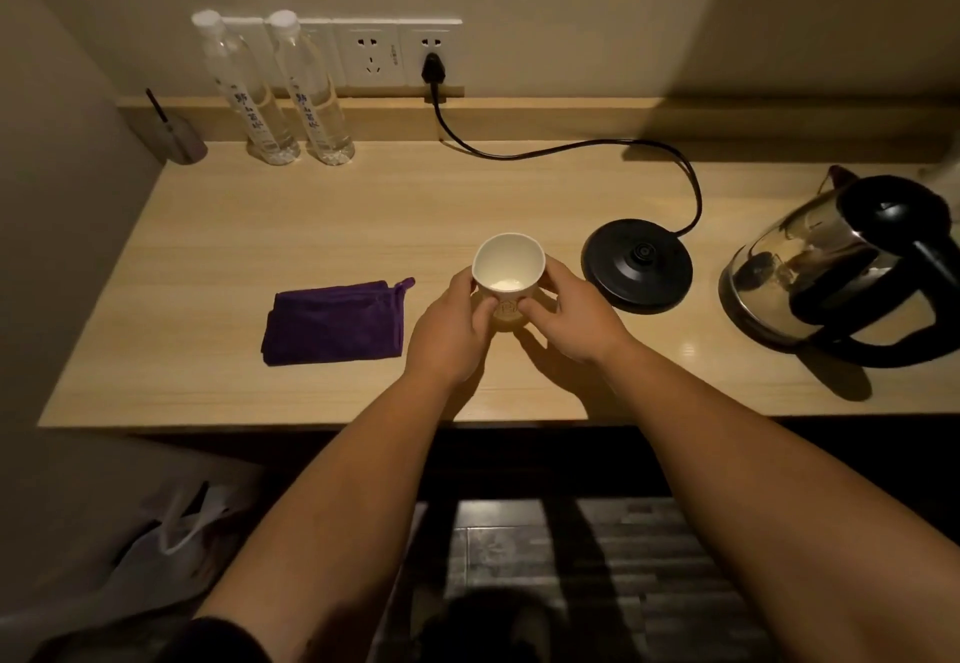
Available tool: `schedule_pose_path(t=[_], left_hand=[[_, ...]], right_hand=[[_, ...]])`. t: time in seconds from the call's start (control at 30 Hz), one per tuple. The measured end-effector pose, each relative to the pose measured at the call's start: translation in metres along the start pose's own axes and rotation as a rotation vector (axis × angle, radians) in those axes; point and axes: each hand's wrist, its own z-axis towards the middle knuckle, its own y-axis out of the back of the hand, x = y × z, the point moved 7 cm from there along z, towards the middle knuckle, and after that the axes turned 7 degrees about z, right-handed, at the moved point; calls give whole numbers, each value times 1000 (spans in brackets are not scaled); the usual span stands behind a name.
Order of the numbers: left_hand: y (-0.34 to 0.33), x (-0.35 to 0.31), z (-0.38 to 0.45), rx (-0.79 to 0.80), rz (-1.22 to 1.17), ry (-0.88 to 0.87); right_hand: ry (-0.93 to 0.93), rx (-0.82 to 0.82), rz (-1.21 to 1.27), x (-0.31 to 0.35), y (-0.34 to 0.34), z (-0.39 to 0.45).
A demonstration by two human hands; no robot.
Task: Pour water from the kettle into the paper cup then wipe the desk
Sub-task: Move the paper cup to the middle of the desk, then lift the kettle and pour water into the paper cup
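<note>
Cradling one white paper cup [508, 273] between both hands, a person stands at a pale wooden desk [208, 257] in a dimly lit room. The left hand [451, 332] and the right hand [569, 314] each wrap a side of the cup, thumbs pinching its near wall, and the cup sits near the middle of the desk, tilted slightly toward the camera; whether its base touches the wood cannot be told. Its rim is a little out of round, its inside white, with a faint print on the outer wall. On the desk are two clear water bottles [283, 91] standing side by side at the back wall, one folded purple cloth [335, 322] just left of the hands, one round black kettle base [638, 263] just right of them, and one glass kettle [831, 273] with black lid and handle, off its base near the right edge. A black cord [571, 145] runs from the base to a wall socket [431, 52]. A small grey holder [176, 137] sits in the back left corner. Open wood lies between cloth and bottles and along the near edge.
</note>
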Motion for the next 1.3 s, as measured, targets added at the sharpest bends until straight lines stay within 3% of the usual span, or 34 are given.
schedule_pose_path(t=[0.53, 0.73, 0.87, 0.97, 1.17, 1.3], left_hand=[[-10, 4, -7, 33, 73, -63], [-31, 36, -13, 203, 533, -96], [-42, 41, -14, 216, 680, -127], [-41, 41, -15, 189, 679, -138], [-39, 38, -14, 164, 696, -167], [-38, 36, -14, 153, 715, -185]], right_hand=[[-23, -24, -18, -7, -4, -10], [-29, -35, -290, -14, 16, -23], [120, -89, -501, 0, 41, -34], [198, -175, -624, 13, 67, -46], [187, -394, -684, 27, 131, -79], [87, -692, -679, 18, 198, -110]])
